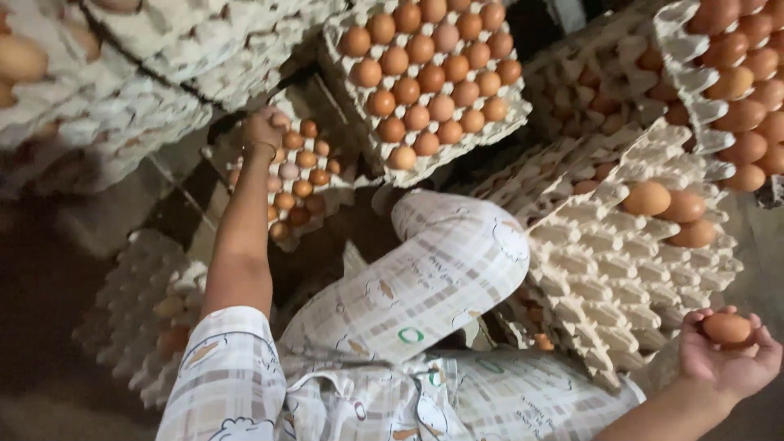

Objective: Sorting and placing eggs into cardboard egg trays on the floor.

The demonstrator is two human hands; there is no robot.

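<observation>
Head view shows your right fingers (pixel 755 333) curled loosely around one brown egg (pixel 726 327), which lies in the upturned palm of your right hand (pixel 729 353). That hand is just below and to the right of the near stack of pulp trays (pixel 621 278), the landmark for everything else. Three more brown eggs (pixel 671 214) sit in the upper right cells of that stack's top tray, the other cells bare. Well to the left of the stack, past your bent knee in checked trousers (pixel 445 261), your left hand (pixel 263 128) reaches out at arm's length; its fingers rest closed over the top corner of a small tray of eggs (pixel 298 175), though you cannot tell whether they grip an egg there. Above and left of the stack, a full tray of brown eggs (pixel 429 82) lies tilted. To its upper right, another filled tray (pixel 747 90) leans at the edge. Far left of the stack, empty grey trays (pixel 147 82) pile up.
</observation>
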